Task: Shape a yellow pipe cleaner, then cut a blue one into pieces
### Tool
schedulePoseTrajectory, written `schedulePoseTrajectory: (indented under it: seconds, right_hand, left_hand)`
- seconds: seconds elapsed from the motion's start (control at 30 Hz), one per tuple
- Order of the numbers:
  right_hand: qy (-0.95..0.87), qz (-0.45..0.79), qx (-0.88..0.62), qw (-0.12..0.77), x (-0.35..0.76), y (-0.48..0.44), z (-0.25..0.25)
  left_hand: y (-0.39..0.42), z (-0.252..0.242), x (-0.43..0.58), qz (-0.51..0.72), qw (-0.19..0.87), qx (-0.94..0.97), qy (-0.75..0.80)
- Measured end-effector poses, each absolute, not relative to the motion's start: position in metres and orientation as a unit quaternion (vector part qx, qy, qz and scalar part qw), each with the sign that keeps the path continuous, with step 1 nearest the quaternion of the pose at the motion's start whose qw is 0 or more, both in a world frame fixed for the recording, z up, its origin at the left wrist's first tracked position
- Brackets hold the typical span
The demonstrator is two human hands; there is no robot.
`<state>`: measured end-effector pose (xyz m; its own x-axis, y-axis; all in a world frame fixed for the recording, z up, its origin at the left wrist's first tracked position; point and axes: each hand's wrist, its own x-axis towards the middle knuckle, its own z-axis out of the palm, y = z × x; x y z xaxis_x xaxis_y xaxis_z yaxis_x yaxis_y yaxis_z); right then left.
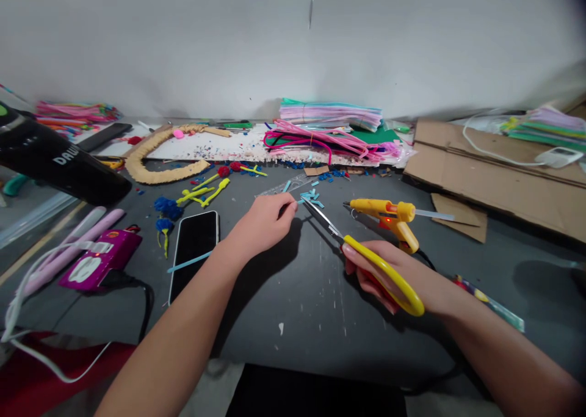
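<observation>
My left hand (270,218) is closed in a pinch on a light-blue strip (190,262). The strip's tail comes out past my left wrist and lies across a phone (195,240); a short end shows at my fingertips. My right hand (379,273) grips scissors (384,265) with yellow handles, red on the inside. Their metal blades point to the strip's end, with the tips close to my left fingertips. Just beyond the tips lie several short light-blue cut pieces (314,195), close to a clear ruler (284,186).
A yellow glue gun (384,209) with a glue stick lies right of the scissors. Cardboard (494,166) is at the right. Bundled pipe cleaners (320,141) lie at the back. On the left are a black bottle (59,154), a purple power adapter (98,261) and cords.
</observation>
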<state>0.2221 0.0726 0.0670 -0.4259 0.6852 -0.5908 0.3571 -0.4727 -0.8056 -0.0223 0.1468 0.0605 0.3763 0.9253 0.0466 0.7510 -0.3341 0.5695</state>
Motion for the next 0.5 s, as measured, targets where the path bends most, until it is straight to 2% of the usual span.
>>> schedulePoseTrajectory:
  seconds: [0.5]
  right_hand:
    - [-0.517, 0.67, -0.519, 0.122, 0.2225, 0.0715, 0.0618]
  left_hand:
    - [0.1485, 0.0577, -0.0214, 0.184, 0.224, 0.805, 0.517]
